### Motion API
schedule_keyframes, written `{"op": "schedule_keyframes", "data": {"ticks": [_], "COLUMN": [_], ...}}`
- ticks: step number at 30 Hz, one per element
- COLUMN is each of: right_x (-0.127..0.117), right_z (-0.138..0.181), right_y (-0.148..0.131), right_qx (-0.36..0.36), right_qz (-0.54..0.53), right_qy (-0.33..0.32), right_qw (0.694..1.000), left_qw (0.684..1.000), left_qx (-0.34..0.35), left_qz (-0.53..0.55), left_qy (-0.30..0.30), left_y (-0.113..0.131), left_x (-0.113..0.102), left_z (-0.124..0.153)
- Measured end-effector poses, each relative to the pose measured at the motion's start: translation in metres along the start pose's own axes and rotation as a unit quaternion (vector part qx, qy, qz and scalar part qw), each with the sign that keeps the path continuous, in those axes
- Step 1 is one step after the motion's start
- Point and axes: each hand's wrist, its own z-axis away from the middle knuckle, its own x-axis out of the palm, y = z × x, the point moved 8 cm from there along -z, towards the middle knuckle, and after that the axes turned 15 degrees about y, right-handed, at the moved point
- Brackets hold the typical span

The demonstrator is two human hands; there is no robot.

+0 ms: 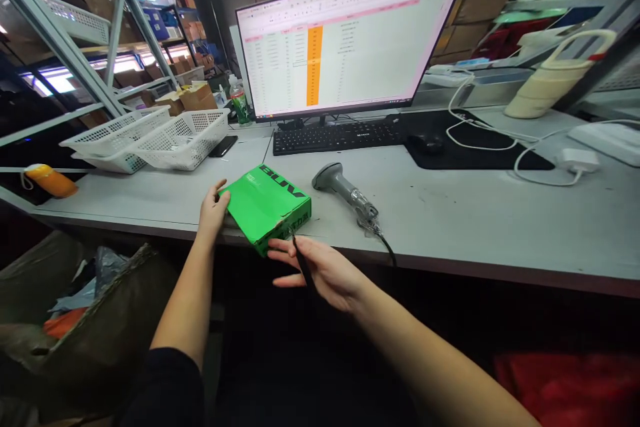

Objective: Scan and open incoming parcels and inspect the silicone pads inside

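A flat green box [267, 203] with black lettering lies tilted at the front edge of the desk. My left hand [215, 207] grips its left side, thumb on the top. At the box's near side is my right hand [320, 267], with a slim dark pointed tool [304, 265] pinched between thumb and fingers. The tool's tip is at the box's near end, where the green edge looks torn. Whether it is a blade or a pen I cannot tell. Right of the box lies a grey handheld barcode scanner [347, 193] with its cable hanging over the desk edge.
Behind are a black keyboard [340, 138], a monitor [340, 47] and a mouse [426, 143] on a black pad. White baskets [183, 140], a phone [223, 146] and a bottle [240, 101] stand at the left back. A large open bag [100, 353] sits below, left.
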Motion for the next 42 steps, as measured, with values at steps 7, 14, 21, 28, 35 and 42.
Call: {"op": "schedule_keyframes", "data": {"ticks": [7,14,21,28,35,42], "right_x": [-0.037,-0.048,-0.038,-0.028,0.012,0.034], "right_z": [-0.044,-0.070,-0.069,-0.011,0.033,0.033], "right_y": [-0.062,-0.087,-0.081,-0.096,-0.075,-0.060], "right_qx": [-0.128,-0.281,-0.321,-0.457,-0.609,-0.664], "right_qz": [0.031,0.119,0.247,0.445,0.632,0.624], "right_qy": [0.128,0.191,0.162,0.151,0.181,0.154], "right_qw": [0.983,0.933,0.900,0.755,0.443,0.381], "left_qw": [0.986,0.927,0.936,0.938,0.940,0.929], "left_qx": [0.114,0.359,0.324,0.333,0.316,0.330], "left_qz": [-0.094,-0.061,-0.124,-0.098,-0.133,-0.139], "left_qy": [0.079,0.090,-0.064,0.007,-0.001,-0.098], "left_y": [0.041,0.101,0.070,0.085,0.092,0.100], "left_x": [-0.043,-0.047,0.003,0.006,0.011,0.019], "left_z": [0.080,0.112,0.086,0.114,0.112,0.101]}}
